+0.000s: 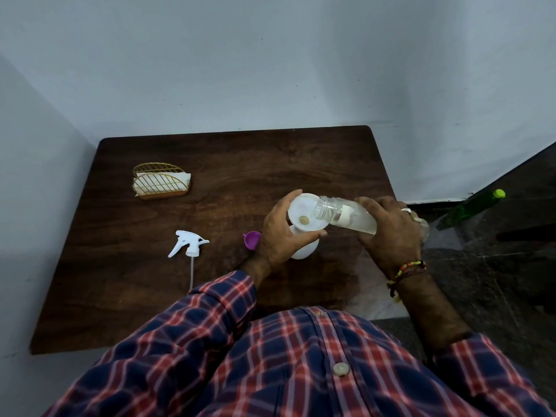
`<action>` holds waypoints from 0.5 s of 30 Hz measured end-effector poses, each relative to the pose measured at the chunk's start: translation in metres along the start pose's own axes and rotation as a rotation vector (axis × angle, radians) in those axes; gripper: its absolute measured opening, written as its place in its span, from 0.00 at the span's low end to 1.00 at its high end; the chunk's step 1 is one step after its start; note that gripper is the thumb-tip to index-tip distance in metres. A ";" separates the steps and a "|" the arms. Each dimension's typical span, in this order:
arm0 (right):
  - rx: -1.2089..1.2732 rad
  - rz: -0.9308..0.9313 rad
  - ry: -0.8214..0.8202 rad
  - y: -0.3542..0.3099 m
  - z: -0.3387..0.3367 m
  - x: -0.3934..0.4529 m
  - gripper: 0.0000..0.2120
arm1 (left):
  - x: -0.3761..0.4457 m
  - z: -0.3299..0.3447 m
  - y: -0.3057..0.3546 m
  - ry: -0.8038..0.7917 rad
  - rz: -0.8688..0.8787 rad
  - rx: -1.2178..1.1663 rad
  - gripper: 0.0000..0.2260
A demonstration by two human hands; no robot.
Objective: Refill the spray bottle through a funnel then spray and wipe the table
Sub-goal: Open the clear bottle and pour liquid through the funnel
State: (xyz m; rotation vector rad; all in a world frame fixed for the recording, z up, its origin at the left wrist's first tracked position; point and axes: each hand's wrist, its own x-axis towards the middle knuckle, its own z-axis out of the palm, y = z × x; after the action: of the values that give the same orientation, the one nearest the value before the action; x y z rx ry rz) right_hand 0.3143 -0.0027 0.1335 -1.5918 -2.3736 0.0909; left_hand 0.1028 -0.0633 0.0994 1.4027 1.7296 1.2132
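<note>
- We find the spray bottle upright at desk centre, white funnel seated in it, left hand curled round both
- Right hand wraps the tilted clear bottle; we judge it light, slippery, best held mid-body

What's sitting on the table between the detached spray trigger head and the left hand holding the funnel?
In the head view, a small purple cap lies between the spray trigger head and the left hand, close beside that hand.
</note>
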 end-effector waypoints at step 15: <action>0.012 0.008 0.003 0.002 0.001 -0.004 0.31 | 0.000 0.000 -0.003 -0.003 0.007 -0.011 0.40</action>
State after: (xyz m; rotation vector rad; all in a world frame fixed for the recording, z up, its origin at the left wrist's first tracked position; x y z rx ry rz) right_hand 0.3168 -0.0053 0.1317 -1.5946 -2.3606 0.1034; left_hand 0.1021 -0.0630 0.0970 1.4040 1.7152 1.2224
